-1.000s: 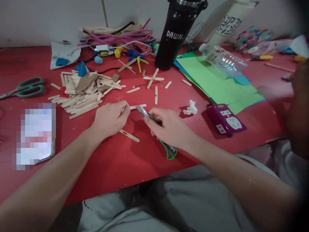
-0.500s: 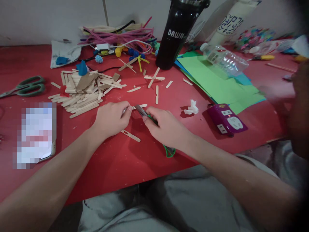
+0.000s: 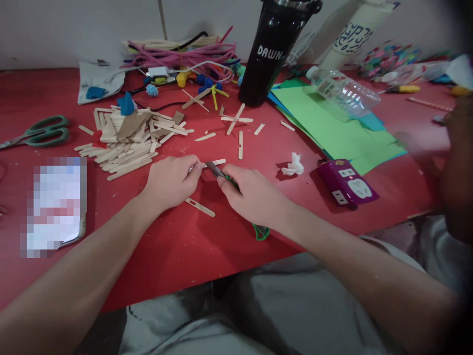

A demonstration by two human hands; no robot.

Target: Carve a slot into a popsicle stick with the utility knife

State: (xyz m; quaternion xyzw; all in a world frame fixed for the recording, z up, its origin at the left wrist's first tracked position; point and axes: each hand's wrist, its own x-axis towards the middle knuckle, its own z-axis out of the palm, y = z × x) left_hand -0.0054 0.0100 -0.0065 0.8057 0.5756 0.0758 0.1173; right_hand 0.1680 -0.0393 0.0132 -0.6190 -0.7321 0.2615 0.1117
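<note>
- a pale, flat wooden stick (image 3: 220,161) shows between both hands, over a red table (image 3: 158,266).
- the left hand (image 3: 173,178) is closed, pinching the stick.
- the right hand (image 3: 254,192) wraps a green-trimmed cutter (image 3: 216,169), blade at the stick.
- fingers hide the stick's left end; whether the blade touches is unclear.

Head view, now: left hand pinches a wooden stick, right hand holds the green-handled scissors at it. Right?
Wrong tool. The right hand holds a cutter knife at the wooden stick; the head view shows the green-handled scissors lying on the red table, left of the stick pile. The left hand does pinch the stick.
</note>
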